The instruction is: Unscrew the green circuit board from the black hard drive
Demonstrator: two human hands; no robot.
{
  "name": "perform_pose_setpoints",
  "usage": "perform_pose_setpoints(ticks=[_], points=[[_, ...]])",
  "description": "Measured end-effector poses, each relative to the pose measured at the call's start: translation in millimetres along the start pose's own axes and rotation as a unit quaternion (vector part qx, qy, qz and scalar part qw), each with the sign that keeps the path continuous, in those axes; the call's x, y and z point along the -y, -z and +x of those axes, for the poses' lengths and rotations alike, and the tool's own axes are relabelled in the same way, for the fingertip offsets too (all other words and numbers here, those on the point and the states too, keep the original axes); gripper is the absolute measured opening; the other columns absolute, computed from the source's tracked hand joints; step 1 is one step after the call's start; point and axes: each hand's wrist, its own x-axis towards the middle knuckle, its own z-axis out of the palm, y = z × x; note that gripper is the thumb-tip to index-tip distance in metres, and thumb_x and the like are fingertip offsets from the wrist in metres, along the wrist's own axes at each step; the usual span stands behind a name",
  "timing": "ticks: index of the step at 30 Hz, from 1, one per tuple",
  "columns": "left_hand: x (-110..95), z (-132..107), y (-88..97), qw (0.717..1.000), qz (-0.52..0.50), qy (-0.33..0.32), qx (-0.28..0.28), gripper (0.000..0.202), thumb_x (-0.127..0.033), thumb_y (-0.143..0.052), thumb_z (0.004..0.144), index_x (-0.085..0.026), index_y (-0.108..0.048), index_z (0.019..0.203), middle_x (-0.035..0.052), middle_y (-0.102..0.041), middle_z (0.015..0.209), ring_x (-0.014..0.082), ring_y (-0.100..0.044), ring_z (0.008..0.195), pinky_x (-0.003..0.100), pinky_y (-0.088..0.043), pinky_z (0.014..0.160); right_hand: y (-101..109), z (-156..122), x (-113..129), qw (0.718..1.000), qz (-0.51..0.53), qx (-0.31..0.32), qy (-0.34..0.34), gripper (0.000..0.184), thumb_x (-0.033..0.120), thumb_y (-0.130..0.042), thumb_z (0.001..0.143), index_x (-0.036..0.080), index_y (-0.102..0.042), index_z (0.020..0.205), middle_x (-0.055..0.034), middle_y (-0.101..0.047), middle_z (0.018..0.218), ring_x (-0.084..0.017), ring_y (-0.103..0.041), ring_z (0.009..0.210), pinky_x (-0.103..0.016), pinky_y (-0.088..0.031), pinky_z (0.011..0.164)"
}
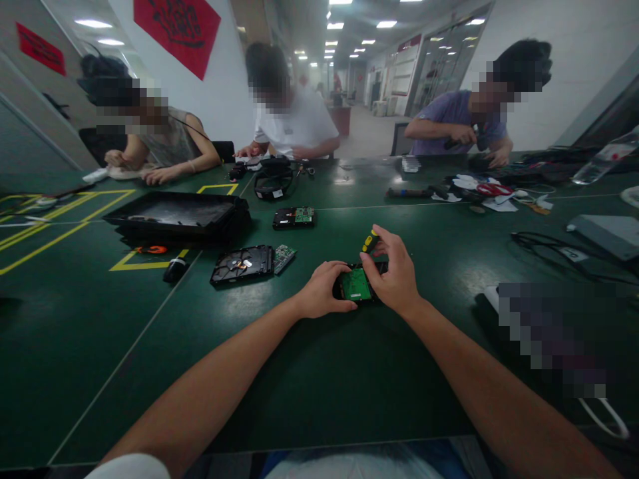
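Observation:
A black hard drive with a green circuit board (356, 285) facing up lies on the green table (279, 372) in front of me. My left hand (322, 289) grips the drive's left end, fingers curled over it. My right hand (394, 273) is closed round a screwdriver with a yellow and black handle (370, 241), held upright over the drive's right side; its tip is hidden by my fingers.
To the left lie an opened hard drive (243, 264) with a loose green board (284, 257), another drive (294, 217), and a black tray (180, 216). Three people sit across the table. Cables and tools (549, 246) lie at right. Yellow tape lines (54, 233) mark the left.

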Motion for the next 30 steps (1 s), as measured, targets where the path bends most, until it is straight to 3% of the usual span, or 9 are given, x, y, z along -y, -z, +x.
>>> perform_pose_setpoints(ticks=[4, 8, 13, 19, 24, 30], points=[[-0.3, 0.0, -0.4, 1.000, -0.002, -0.003, -0.002, 0.081, -0.053, -0.088, 0.069, -0.021, -0.055, 0.135, 0.0161, -0.056, 0.142, 0.0375, -0.052, 0.135, 0.059, -0.037, 0.119, -1.7, -1.1, -0.7, 1.000, 0.025, 0.013, -0.011, 0.065, 0.027, -0.061, 0.098, 0.033, -0.034, 0.156, -0.0109, -0.058, 0.136, -0.025, -0.069, 0.102, -0.050, -0.062, 0.093], [0.1, 0.0, -1.3, 1.000, -0.007, 0.005, -0.001, 0.079, -0.052, -0.089, 0.070, -0.023, -0.055, 0.135, 0.0152, -0.056, 0.143, 0.0375, -0.053, 0.135, 0.062, -0.033, 0.121, -1.6, -1.2, -1.1, 1.000, -0.007, -0.007, 0.002, 0.064, 0.031, -0.068, 0.094, 0.034, -0.041, 0.152, -0.0102, -0.059, 0.129, -0.025, -0.067, 0.096, -0.050, -0.064, 0.085], [0.1, -0.1, -1.9, 1.000, -0.007, 0.003, -0.004, 0.081, -0.052, -0.089, 0.069, -0.022, -0.055, 0.136, 0.0158, -0.057, 0.143, 0.0378, -0.052, 0.136, 0.062, -0.032, 0.121, -0.8, -1.0, -0.5, 1.000, 0.019, 0.019, -0.005, 0.063, 0.027, -0.059, 0.099, 0.034, -0.035, 0.157, -0.0105, -0.057, 0.136, -0.026, -0.067, 0.104, -0.050, -0.062, 0.092], [-2.6, -0.3, 0.1, 1.000, -0.017, 0.006, -0.006, 0.080, -0.050, -0.090, 0.067, -0.023, -0.056, 0.135, 0.0152, -0.057, 0.143, 0.0385, -0.053, 0.134, 0.061, -0.034, 0.120, -0.4, -1.3, -2.2, 1.000, -0.020, -0.011, -0.009, 0.067, 0.031, -0.068, 0.094, 0.033, -0.039, 0.154, -0.0101, -0.059, 0.130, -0.024, -0.068, 0.093, -0.049, -0.064, 0.085], [-4.2, -0.5, 1.3, 1.000, -0.014, 0.000, -0.006, 0.081, -0.049, -0.090, 0.067, -0.022, -0.056, 0.135, 0.0157, -0.057, 0.143, 0.0382, -0.053, 0.135, 0.059, -0.037, 0.118, -0.5, -1.3, 0.6, 1.000, 0.014, 0.019, -0.008, 0.065, 0.027, -0.060, 0.098, 0.033, -0.034, 0.157, -0.0109, -0.059, 0.135, -0.024, -0.069, 0.101, -0.049, -0.062, 0.093], [-2.5, -0.7, -0.2, 1.000, -0.017, 0.012, -0.002, 0.082, -0.049, -0.091, 0.067, -0.024, -0.055, 0.136, 0.0147, -0.056, 0.145, 0.0386, -0.051, 0.137, 0.064, -0.029, 0.122, -3.9, -2.8, -1.6, 0.999, 0.008, -0.023, -0.024, 0.063, 0.033, -0.070, 0.093, 0.032, -0.042, 0.150, -0.0102, -0.062, 0.127, -0.024, -0.070, 0.092, -0.048, -0.065, 0.084]])
